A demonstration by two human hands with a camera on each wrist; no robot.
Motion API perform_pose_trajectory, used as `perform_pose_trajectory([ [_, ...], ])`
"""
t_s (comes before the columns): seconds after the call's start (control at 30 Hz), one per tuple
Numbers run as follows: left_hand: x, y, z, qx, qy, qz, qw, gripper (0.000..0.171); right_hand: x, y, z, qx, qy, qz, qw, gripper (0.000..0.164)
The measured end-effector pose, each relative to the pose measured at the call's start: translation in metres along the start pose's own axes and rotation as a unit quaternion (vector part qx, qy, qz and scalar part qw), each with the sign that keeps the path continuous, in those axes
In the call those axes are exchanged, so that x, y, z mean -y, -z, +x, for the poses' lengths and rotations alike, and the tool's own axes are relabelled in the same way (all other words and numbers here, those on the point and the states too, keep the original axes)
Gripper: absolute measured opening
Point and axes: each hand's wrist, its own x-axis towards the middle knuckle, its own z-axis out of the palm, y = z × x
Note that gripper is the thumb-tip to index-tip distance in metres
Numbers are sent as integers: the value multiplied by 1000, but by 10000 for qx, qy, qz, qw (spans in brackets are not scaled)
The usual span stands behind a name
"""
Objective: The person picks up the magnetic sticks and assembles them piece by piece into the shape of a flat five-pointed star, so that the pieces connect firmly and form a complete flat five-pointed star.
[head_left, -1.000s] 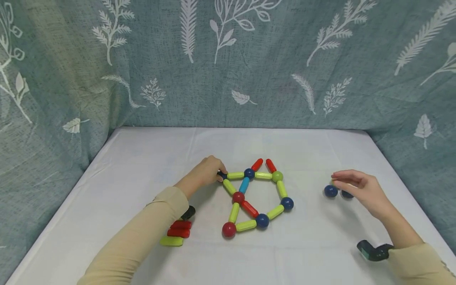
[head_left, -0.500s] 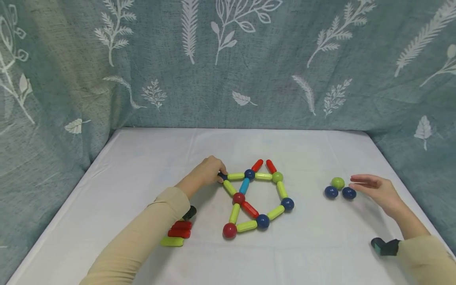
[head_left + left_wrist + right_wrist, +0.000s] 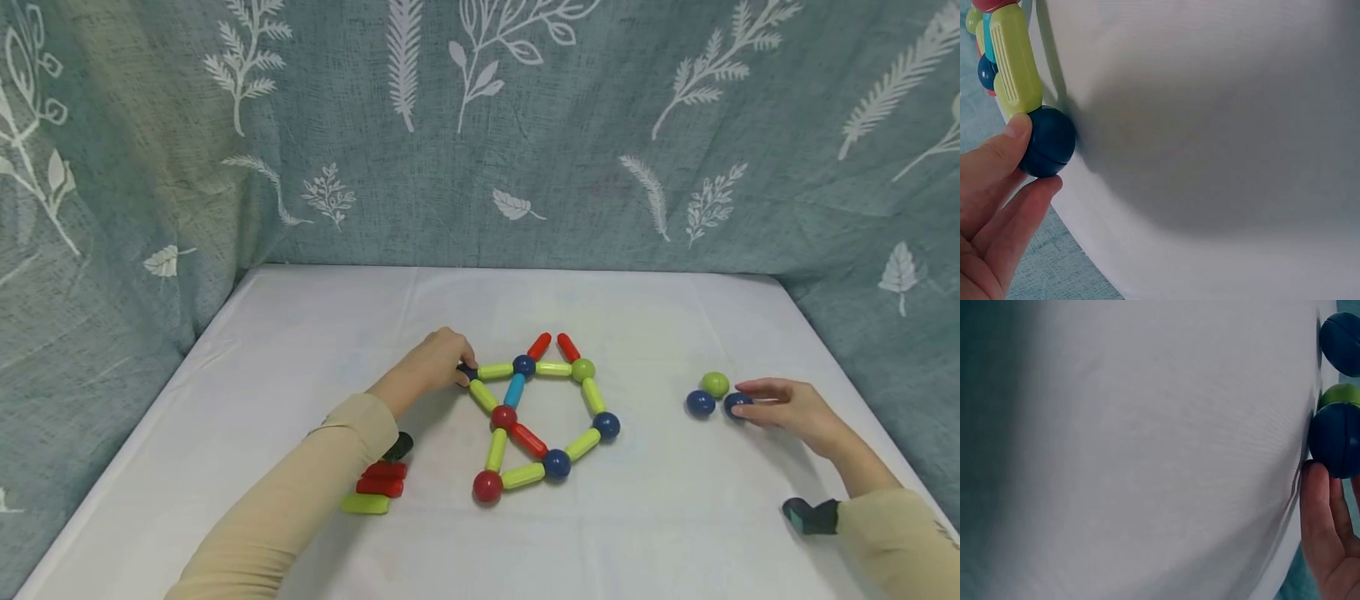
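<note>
My left hand [image 3: 437, 358] pinches a dark blue ball [image 3: 1052, 142] between thumb and fingers. That ball is the left corner of a flat figure of balls and rods; a yellow-green rod [image 3: 1016, 59] joins it. The figure also has a red ball [image 3: 503, 417] inside, a red ball [image 3: 487, 487] at the near corner and a green ball [image 3: 582, 370] at the far right. On the right, my right hand [image 3: 798, 414] has thumb and fingers about another blue ball [image 3: 1337, 440]. Beside it sit a green ball [image 3: 716, 384] and a second blue ball [image 3: 701, 404].
Near my left forearm lie red rods [image 3: 384, 479] and a yellow-green rod [image 3: 365, 503]. Two red rods [image 3: 567, 347] stick out from the figure's far side. A white cloth [image 3: 645, 533] covers the table, and a patterned curtain [image 3: 420, 200] hangs behind.
My right hand drew back rightward from the green ball, uncovering it, then came in on the blue ball nearest it. My left hand keeps its hold on the corner ball.
</note>
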Motion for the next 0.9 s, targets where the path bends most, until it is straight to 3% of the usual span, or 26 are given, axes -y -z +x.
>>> perform_pose_trajectory([
  [0.2,1,0,1,1,-34,4,10000,23,10,12,2,-285,-19,-301,9991,64],
  [0.4,2,-1,1,-49,-48,-54,10000,23,45,20,19,-646,219,-74,9976,63],
  [0.7,1,-1,1,-3,-13,-88,10000,24,127,-29,67,103,635,373,9972,55],
  [0.9,2,-1,1,-48,-21,-59,10000,24,156,-67,105,364,813,571,9944,44],
])
